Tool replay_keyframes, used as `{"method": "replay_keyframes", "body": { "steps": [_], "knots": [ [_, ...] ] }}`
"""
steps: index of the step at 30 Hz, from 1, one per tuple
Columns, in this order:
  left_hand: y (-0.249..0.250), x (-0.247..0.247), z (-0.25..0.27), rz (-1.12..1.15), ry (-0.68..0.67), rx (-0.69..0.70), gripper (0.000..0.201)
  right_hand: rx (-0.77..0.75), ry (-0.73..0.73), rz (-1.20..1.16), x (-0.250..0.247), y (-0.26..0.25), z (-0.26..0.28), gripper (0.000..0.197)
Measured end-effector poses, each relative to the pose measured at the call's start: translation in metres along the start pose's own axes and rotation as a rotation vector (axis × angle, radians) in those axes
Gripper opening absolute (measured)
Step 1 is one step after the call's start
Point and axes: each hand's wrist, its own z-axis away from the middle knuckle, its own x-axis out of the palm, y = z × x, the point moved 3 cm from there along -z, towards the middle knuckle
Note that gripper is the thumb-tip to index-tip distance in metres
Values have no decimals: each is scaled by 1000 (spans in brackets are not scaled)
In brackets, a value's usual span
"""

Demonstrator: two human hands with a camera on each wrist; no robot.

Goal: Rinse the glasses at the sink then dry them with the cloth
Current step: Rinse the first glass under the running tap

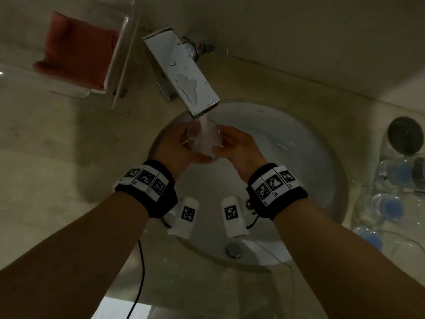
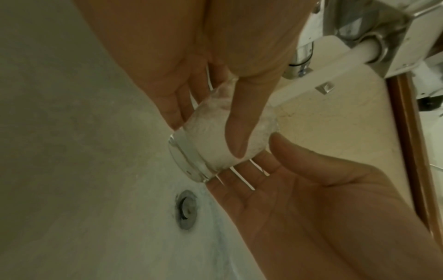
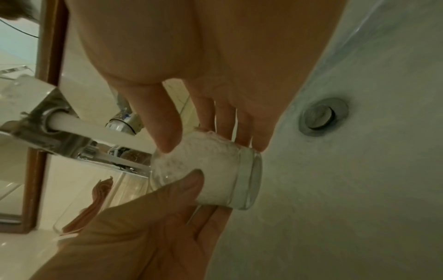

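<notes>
A clear glass (image 1: 204, 139) full of foaming water is held tilted under the running stream (image 1: 203, 122) of the chrome tap (image 1: 184, 72), over the round white sink (image 1: 299, 157). My left hand (image 1: 181, 143) grips it from the left and my right hand (image 1: 230, 143) from the right. The left wrist view has my left hand (image 2: 207, 135) with thumb and fingers round the glass (image 2: 206, 149). In the right wrist view my right hand (image 3: 213, 145) pinches the glass (image 3: 215, 170) near its rim. A red cloth (image 1: 76, 49) lies folded at the back left.
The cloth sits in a clear acrylic tray (image 1: 124, 54) on the counter. Several clear glasses with blue bases (image 1: 391, 206) stand right of the sink, behind them a dark round object (image 1: 406, 134). The drain plug (image 1: 234, 250) is at the basin's near side. A black cable (image 1: 140, 272) hangs below my left arm.
</notes>
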Motion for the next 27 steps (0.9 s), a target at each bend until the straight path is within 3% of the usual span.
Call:
{"method": "replay_keyframes", "body": {
  "steps": [3, 6, 8, 10, 12, 14, 20, 27],
  "knots": [
    [-1, 1, 1, 21, -17, -15, 65, 11, -10, 11, -1, 1, -1, 52],
    [-4, 3, 4, 122, -60, -110, 44, 21, -14, 112, -4, 2, -3, 38],
    [-5, 9, 6, 241, -70, -227, 30, 89, -2, 218, -5, 2, -5, 44],
    [-8, 11, 6, 248, -12, -350, 34, 118, 60, 314, -9, -4, -10, 55],
    [-12, 11, 4, 205, 14, -444, 43, 12, 166, 351, -14, -22, -13, 67],
    [-16, 9, 5, 166, 21, -497, 39, -140, 223, 330, -16, -50, -11, 73],
    [-23, 7, 13, 104, 32, -568, 43, -407, 107, 248, 3, -110, -3, 64],
    [-15, 9, 18, -9, 3, -514, 46, -595, 198, 455, 11, -106, 4, 37]
  ]
}}
